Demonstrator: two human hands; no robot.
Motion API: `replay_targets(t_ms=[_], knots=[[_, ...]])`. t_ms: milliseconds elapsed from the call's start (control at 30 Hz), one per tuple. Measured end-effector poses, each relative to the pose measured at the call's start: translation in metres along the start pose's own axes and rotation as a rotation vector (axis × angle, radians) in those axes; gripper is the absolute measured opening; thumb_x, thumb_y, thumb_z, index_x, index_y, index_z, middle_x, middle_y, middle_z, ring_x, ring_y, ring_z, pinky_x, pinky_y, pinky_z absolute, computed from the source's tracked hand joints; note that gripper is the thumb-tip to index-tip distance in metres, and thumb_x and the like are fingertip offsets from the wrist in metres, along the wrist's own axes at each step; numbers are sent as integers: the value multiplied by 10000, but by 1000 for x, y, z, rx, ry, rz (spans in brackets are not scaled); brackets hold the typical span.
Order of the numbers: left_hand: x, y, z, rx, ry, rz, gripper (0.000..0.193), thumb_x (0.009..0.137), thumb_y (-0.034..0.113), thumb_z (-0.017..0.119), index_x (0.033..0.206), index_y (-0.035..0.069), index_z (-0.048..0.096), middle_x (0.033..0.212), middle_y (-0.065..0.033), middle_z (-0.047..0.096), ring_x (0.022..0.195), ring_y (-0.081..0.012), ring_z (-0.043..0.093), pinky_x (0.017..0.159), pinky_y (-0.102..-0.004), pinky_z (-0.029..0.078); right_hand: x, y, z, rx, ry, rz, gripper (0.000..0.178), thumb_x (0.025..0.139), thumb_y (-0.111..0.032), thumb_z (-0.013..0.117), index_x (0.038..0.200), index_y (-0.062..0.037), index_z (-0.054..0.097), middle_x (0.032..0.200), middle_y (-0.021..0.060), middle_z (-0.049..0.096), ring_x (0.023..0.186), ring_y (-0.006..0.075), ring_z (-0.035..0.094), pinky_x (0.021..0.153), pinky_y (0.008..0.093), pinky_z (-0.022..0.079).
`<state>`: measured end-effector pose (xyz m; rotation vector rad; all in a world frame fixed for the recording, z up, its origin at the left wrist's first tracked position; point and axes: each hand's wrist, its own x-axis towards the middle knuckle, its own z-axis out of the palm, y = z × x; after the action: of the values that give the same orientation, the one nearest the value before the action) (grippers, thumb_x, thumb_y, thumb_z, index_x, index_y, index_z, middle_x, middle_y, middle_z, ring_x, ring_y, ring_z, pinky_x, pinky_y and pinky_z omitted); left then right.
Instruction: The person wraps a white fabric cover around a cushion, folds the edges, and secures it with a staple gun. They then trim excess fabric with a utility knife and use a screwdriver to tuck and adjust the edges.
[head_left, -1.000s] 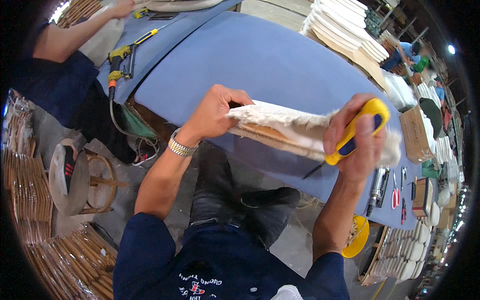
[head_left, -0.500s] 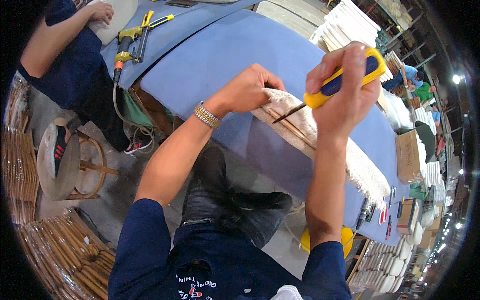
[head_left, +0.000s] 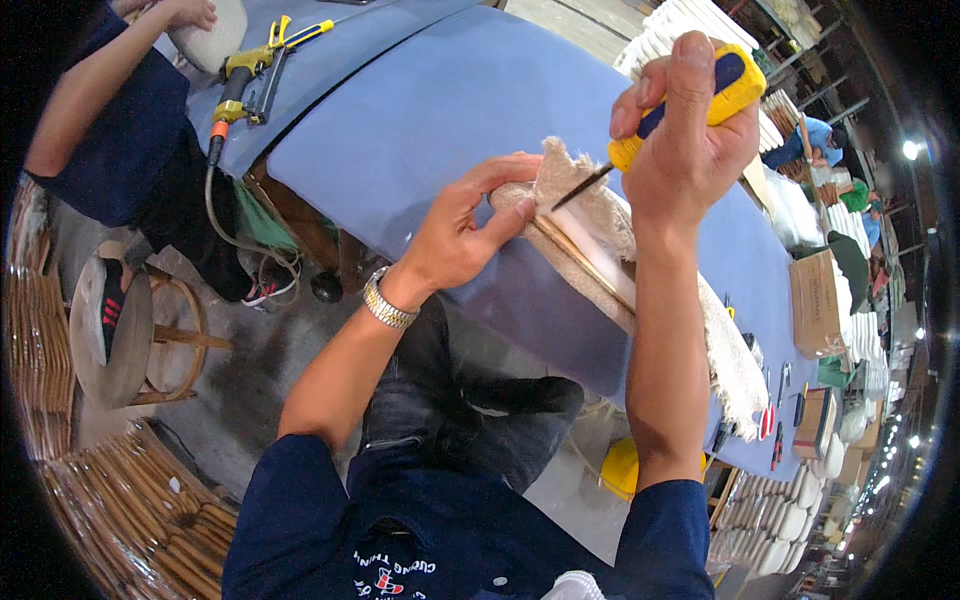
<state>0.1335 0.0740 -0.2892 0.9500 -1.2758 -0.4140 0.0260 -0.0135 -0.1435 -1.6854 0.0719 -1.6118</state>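
Note:
My right hand (head_left: 690,150) is closed around the yellow and blue handle of a screwdriver (head_left: 740,88), its dark shaft slanting down to the left. The shaft's tip is at the inside edge of a long padded panel (head_left: 562,252) covered in beige fabric, by a wooden strip along its side. My left hand (head_left: 452,238) grips the panel's near-left end, thumb on top. A frayed fabric flap (head_left: 565,178) stands up beside the fingers, with pale padding showing under it. My right forearm hides the panel's middle, and its far end shows loose threads.
The panel is over a blue-covered table (head_left: 400,130). A nail gun (head_left: 245,85) with a hose lies at the left, near a co-worker's arm (head_left: 100,95). Red-handled scissors (head_left: 766,422) and pliers lie at the right. A round stool (head_left: 115,330) stands on the floor at left.
My left hand has shifted left and down and turned, its thumb now on the panel's end. The fabric flap has risen upright. The screwdriver has moved up slightly with my right hand.

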Motion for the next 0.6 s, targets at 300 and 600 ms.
replay_targets(t_ms=[300, 600], knots=[[18, 28, -7, 250, -166, -225, 434, 810, 249, 747, 1123, -33, 640, 977, -168, 682, 814, -259, 654, 750, -371, 518, 5, -8, 1, -30, 93, 78, 259, 1034, -266, 595, 902, -53, 530, 603, 4, 491, 415, 75, 452, 376, 222, 355], [46, 61, -2, 543, -352, -263, 293, 857, 208, 759, 1012, -34, 701, 886, -49, 699, 801, -110, 599, 716, -292, 503, 18, -10, -23, 86, 71, 98, 263, 1046, -295, 576, 881, -97, 521, 595, 1, 527, 412, 83, 496, 353, 219, 364]])
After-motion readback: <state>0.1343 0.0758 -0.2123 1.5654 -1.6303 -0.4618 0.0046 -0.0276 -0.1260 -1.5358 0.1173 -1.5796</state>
